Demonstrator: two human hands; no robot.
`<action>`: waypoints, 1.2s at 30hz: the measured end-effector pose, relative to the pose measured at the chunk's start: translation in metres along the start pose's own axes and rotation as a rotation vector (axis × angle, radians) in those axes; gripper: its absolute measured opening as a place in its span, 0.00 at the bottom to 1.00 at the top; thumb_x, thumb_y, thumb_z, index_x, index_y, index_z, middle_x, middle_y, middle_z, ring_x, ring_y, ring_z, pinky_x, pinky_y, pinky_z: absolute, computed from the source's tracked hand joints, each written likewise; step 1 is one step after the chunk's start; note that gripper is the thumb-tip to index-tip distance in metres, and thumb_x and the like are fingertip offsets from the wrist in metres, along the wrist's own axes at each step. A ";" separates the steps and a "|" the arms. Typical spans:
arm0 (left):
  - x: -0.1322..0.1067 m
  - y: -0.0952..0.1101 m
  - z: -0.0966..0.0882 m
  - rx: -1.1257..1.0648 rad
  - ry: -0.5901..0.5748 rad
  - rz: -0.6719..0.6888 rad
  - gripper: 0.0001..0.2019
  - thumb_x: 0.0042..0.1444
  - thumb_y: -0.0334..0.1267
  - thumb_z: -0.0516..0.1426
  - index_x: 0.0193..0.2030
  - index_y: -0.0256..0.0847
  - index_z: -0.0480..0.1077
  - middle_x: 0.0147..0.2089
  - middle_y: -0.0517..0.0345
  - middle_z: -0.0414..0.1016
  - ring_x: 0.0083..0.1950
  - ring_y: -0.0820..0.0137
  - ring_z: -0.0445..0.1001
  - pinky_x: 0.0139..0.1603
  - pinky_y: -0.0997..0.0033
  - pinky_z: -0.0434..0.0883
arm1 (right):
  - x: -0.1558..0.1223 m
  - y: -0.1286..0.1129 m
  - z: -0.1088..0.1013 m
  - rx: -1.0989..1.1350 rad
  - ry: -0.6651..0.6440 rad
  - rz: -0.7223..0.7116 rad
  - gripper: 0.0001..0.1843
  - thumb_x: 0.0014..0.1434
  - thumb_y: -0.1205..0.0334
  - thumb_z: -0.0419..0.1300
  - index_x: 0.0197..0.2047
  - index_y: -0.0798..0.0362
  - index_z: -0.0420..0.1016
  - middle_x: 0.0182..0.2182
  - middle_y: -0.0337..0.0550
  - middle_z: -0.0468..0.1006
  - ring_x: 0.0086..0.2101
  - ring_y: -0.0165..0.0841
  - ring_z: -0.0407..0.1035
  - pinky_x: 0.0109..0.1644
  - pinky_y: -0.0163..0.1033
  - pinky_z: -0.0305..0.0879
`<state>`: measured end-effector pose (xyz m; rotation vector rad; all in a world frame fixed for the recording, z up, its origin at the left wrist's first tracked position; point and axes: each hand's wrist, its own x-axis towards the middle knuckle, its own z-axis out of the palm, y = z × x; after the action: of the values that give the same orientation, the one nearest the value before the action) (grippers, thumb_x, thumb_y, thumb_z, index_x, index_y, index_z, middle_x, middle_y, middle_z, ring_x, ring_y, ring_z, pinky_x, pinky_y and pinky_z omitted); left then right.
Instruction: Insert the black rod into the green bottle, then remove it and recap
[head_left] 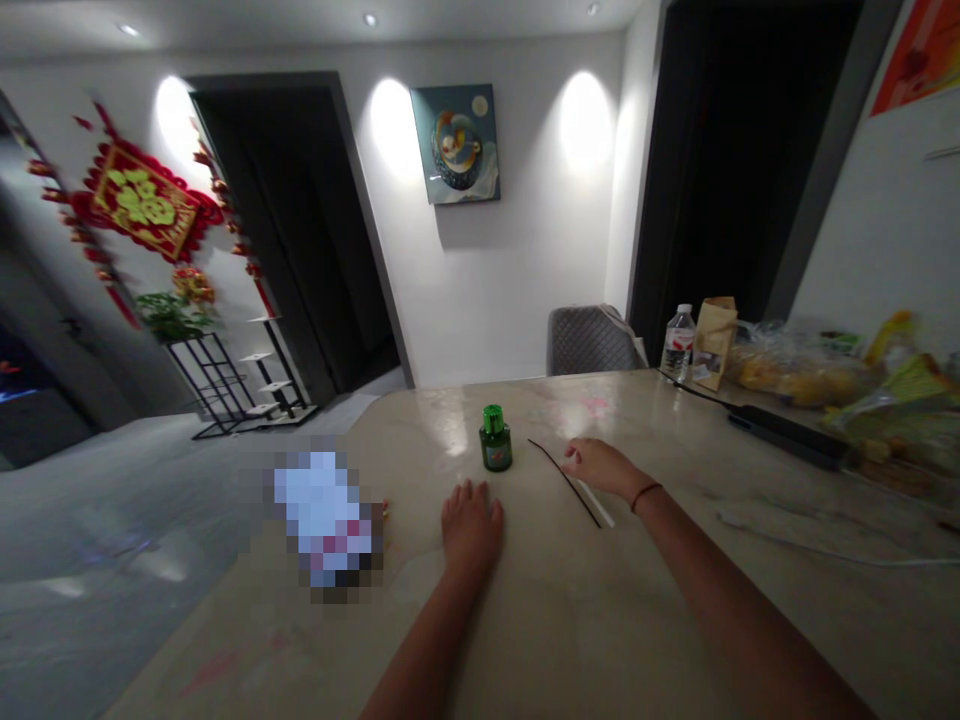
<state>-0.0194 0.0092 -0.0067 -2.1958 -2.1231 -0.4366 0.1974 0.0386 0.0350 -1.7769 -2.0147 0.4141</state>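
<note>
My left hand [472, 525] lies palm down on the table, fingers stretched out, just in front of a small green bottle [496, 450] with a shiny green cap. The bottle stands upright and the hand is not around it. To its right, my right hand [604, 467] is closed, thumb and fingers drawn together over the upper end of a thin white stick [600, 507]. The fingers hide that end of the stick. A thin black stick [570, 484] lies slantwise on the table, between the bottle and the right hand.
The marble-patterned table [555, 610] bears a blurred-out object [322, 515] on the left. At the right are a water bottle [679, 342], a paper bag [715, 342], bagged food [795, 365], a long black device [787, 436] and a white cable [832, 552]. A grey chair [589, 340] stands behind.
</note>
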 end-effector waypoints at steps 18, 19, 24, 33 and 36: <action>-0.001 0.001 0.000 0.023 0.001 -0.006 0.20 0.57 0.42 0.45 0.54 0.41 0.62 0.59 0.47 0.60 0.59 0.61 0.58 0.59 0.59 0.54 | 0.006 0.012 0.026 -0.131 -0.023 0.101 0.14 0.45 0.72 0.58 0.38 0.59 0.74 0.39 0.53 0.76 0.42 0.38 0.69 0.42 0.34 0.59; -0.001 0.001 0.000 0.024 0.006 -0.006 0.20 0.57 0.42 0.45 0.54 0.41 0.63 0.59 0.48 0.60 0.59 0.61 0.58 0.59 0.60 0.54 | 0.006 0.012 0.026 -0.128 -0.017 0.104 0.15 0.45 0.72 0.57 0.39 0.59 0.74 0.39 0.54 0.76 0.41 0.38 0.69 0.42 0.34 0.59; -0.002 0.001 0.000 0.017 0.017 0.004 0.19 0.57 0.41 0.45 0.53 0.40 0.63 0.58 0.48 0.61 0.59 0.61 0.59 0.58 0.60 0.54 | 0.007 0.013 0.026 -0.094 0.041 0.088 0.17 0.46 0.75 0.52 0.39 0.59 0.74 0.38 0.52 0.76 0.40 0.35 0.70 0.41 0.32 0.59; -0.002 0.001 -0.001 -0.004 0.014 -0.001 0.19 0.56 0.41 0.46 0.53 0.39 0.63 0.59 0.48 0.61 0.59 0.61 0.58 0.58 0.60 0.54 | 0.011 0.023 0.014 0.030 0.095 0.122 0.17 0.44 0.75 0.52 0.39 0.59 0.74 0.31 0.48 0.77 0.30 0.30 0.69 0.33 0.31 0.59; -0.002 0.001 -0.001 -0.009 0.016 0.000 0.19 0.56 0.41 0.46 0.53 0.39 0.63 0.58 0.48 0.61 0.59 0.60 0.58 0.58 0.60 0.54 | 0.010 0.025 0.012 0.041 0.076 0.134 0.13 0.45 0.72 0.53 0.35 0.59 0.74 0.27 0.47 0.76 0.28 0.30 0.69 0.32 0.31 0.59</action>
<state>-0.0183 0.0067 -0.0061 -2.1899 -2.1168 -0.4626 0.2121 0.0525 0.0139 -1.8800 -1.8299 0.4191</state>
